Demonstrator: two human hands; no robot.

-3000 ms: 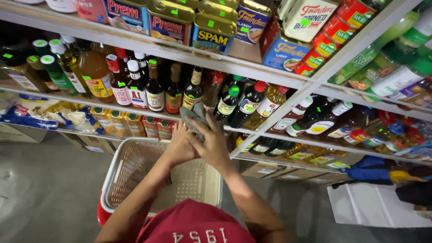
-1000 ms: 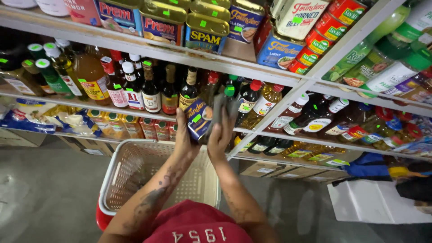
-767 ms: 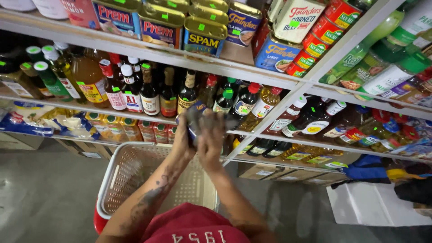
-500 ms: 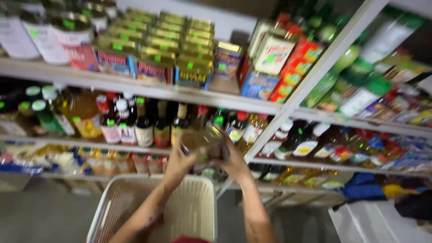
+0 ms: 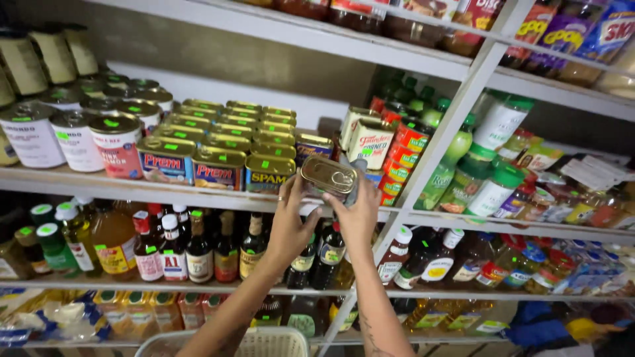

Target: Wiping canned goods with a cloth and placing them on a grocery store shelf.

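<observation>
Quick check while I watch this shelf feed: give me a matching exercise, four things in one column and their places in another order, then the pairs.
Things:
1. gold tin
2. sauce bottles
3. basket
4. round cans

Places:
A. bottom edge, below the arms
B. left end of the upper shelf
C. between the left hand and right hand
D. shelf below the tins

Pairs: 1-C, 2-D, 3-A, 4-B
</observation>
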